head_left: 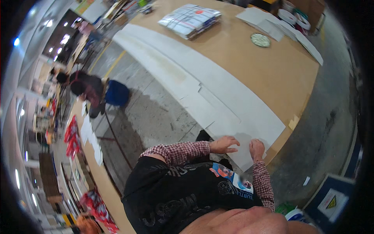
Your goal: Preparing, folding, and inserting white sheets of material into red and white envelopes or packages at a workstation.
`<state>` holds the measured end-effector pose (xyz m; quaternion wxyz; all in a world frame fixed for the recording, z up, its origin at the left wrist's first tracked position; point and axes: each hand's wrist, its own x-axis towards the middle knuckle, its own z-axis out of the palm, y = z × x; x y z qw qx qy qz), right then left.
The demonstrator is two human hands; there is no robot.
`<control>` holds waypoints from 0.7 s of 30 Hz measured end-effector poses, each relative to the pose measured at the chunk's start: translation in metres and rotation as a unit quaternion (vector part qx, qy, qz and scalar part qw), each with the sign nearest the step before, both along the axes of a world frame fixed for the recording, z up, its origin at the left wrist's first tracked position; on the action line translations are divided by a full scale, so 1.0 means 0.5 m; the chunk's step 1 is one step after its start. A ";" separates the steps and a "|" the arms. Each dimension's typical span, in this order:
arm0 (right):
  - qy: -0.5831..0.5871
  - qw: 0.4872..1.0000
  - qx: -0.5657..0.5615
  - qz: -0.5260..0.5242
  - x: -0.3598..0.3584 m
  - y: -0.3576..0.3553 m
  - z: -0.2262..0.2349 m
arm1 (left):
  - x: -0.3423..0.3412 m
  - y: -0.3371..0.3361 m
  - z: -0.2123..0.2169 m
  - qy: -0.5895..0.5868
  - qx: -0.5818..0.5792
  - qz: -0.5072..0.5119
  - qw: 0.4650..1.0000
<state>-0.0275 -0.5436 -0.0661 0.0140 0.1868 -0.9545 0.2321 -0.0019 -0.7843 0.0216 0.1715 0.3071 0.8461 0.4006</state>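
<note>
Long white sheets of paper or card [222,87] lie overlapped along the near edge of a brown-topped table, and their front part hangs toward my body. My left hand [224,144] is over the near end of the sheets, its fingers stretched out and slightly apart, gripping nothing. Close to its right, my right hand [257,149] rests at the sheet, fingers curled in and pressed together. Whatever lies under those fingers is hidden, so I cannot make out if they pinch the paper edge.
A plastic-wrapped stack [190,20] sits at the table's far side. Farther right are a round pale green disc [260,40] and more white sheets [269,27]. At left, a person [87,91] bends beside a blue bin [117,93]. A dark panel with a warning sign [331,201] stands lower right.
</note>
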 end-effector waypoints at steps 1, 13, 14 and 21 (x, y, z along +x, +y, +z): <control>-0.053 0.998 0.014 -0.006 0.000 -0.002 0.001 | -0.045 -0.011 0.003 -0.056 -0.018 -0.027 0.998; -0.020 0.962 0.090 -0.256 0.107 0.006 0.045 | -0.653 -0.023 -0.226 0.046 0.132 -0.012 0.990; -0.081 0.955 0.085 -0.274 0.093 -0.012 0.059 | -0.716 -0.025 -0.253 0.077 0.196 0.025 0.977; -0.064 0.929 0.063 -0.360 0.107 -0.080 0.045 | -1.012 0.018 -0.229 0.092 0.099 0.278 0.951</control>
